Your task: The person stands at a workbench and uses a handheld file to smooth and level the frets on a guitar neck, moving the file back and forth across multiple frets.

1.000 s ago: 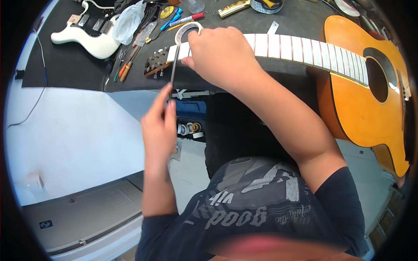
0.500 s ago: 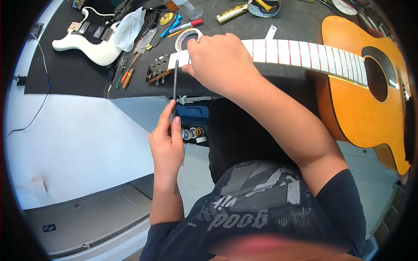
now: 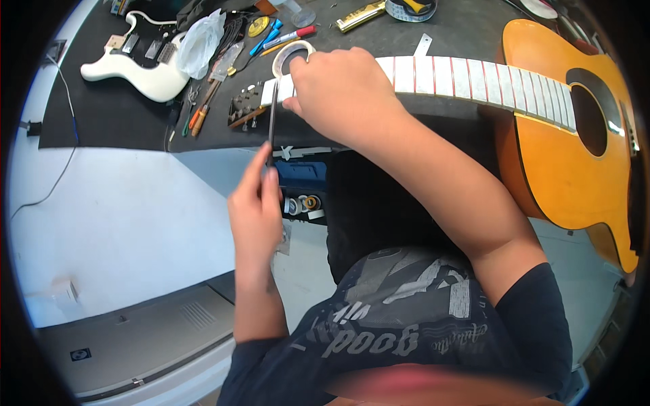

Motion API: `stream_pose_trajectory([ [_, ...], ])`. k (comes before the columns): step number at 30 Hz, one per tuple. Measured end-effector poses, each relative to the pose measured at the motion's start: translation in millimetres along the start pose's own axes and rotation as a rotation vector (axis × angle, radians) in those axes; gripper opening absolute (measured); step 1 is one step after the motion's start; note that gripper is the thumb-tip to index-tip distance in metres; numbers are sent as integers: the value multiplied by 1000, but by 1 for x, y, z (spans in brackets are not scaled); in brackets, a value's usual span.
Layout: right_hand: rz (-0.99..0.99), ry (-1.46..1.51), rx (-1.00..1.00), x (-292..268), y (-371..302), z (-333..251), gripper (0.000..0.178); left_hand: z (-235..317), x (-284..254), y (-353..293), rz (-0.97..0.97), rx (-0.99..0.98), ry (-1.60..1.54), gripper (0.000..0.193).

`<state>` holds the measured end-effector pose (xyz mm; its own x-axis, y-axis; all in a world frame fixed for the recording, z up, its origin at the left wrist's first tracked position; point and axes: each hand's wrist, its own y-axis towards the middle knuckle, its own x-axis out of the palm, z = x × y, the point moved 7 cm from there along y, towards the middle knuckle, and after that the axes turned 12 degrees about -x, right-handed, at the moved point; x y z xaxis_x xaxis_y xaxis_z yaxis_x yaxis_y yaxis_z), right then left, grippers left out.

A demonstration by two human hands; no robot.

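The left hand (image 3: 256, 203) is holding a thin dark metal strip (image 3: 272, 128), likely a file or straightedge, its grip pinching the lower end between thumb and fingers so the strip is standing nearly upright, its upper end reaching up to the edge of the guitar neck (image 3: 460, 74). The right hand (image 3: 342, 91) is lying over the neck near the headstock (image 3: 245, 108), fingers pressed down on the taped fretboard and curled around its near edge, apparently steadying the neck while also guiding the top of the strip; whether its fingertips are actually pinching the strip I cannot tell. The acoustic guitar (image 3: 565, 142) is lying flat on the dark counter (image 3: 122, 125), body to the person's right and neck running left, which is keeping the fretboard level and within easy reach of both hands. The pale tape covering the fretboard between the frets seems to be shielding the wood. A roll of tape (image 3: 292, 54) is sitting just behind the right hand, close by for use. Farther left, a white electric guitar body (image 3: 135, 68), a crumpled plastic bag (image 3: 200, 44) and screwdrivers (image 3: 200, 115) are lying well apart from the work.
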<state>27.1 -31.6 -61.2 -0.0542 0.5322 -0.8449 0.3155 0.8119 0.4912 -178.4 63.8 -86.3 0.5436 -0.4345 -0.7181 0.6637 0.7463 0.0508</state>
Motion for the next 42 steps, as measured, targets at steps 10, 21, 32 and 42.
stream_pose_trajectory([
  [10, 55, -46, 22, -3, -6, 9, 42, 9, 5, 29, -118, 38, 20, 43],
  [21, 102, -51, 25, -1, -6, 12, 44, 45, 18, 78, -216, -37, 19, 43],
  [32, 82, -51, 12, 3, -4, 2, 44, 49, 16, 91, -231, -71, -30, 43],
  [42, 19, -24, 19, 2, -3, 5, 42, 18, 8, 46, -166, -48, -35, 42],
])
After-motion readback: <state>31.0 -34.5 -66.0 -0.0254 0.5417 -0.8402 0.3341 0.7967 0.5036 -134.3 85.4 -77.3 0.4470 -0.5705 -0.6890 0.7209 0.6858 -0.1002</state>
